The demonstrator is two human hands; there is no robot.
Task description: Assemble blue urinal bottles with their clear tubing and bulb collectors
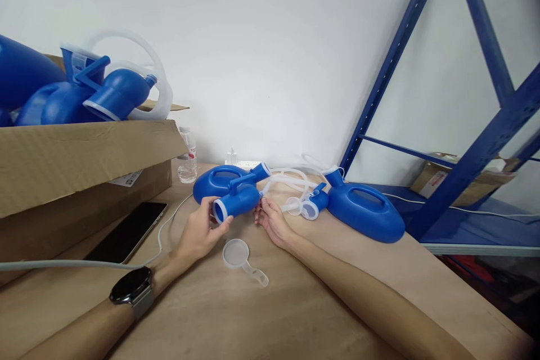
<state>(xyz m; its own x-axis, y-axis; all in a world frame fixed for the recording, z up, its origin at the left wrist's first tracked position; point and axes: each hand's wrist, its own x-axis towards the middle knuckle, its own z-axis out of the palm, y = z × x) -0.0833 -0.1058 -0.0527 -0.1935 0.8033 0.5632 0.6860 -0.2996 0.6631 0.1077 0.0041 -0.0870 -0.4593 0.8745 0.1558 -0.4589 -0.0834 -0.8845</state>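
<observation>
My left hand (pixel 206 226) grips a blue plastic urinal funnel (pixel 241 202) by its wide, white-rimmed mouth, which faces toward me and left. At the funnel's narrow end, my right hand (pixel 272 219) pinches where the clear flexible tube (pixel 291 173) meets it; the exact join is partly hidden by the fingers. Just behind lies a blue urinal bottle (pixel 219 179) with a loop handle. In front of my hands, a translucent round cap with a strap (pixel 236 253) rests flat on the table.
At right lie a second blue bottle (pixel 365 211) and another funnel (pixel 316 201). A cardboard box (pixel 84 157) heaped with blue parts stands left, beside a phone (pixel 126 232), a white cable (pixel 160 236) and a water bottle (pixel 187 157). Blue shelving (pixel 459 163) rises at right.
</observation>
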